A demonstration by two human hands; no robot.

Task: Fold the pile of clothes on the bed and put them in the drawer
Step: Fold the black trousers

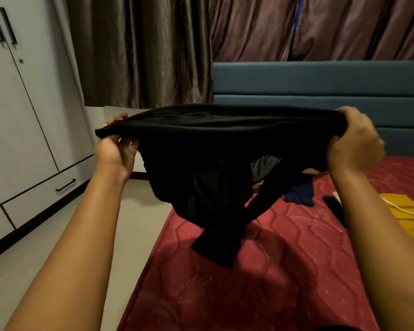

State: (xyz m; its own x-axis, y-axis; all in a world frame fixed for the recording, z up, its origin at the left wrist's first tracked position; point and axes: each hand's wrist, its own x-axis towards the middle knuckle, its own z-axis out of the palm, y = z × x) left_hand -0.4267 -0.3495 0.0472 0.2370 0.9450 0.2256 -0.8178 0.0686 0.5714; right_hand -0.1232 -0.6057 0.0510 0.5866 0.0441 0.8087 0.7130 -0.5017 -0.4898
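While you're holding the black garment point(208, 149) above the bed point(285, 247), left hand point(116, 151) and right hand point(354, 144) are both pinching its edge; the dangling sleeve risks bunching the fold.

A black garment point(201, 163) hangs stretched out in the air above the red mattress point(285, 259), its top edge pulled taut and its lower part sagging, one dangling end near the mattress surface. Farther back on the mattress lie a navy garment point(301, 194) and a yellow garment point(402, 209), both crumpled and unfolded.
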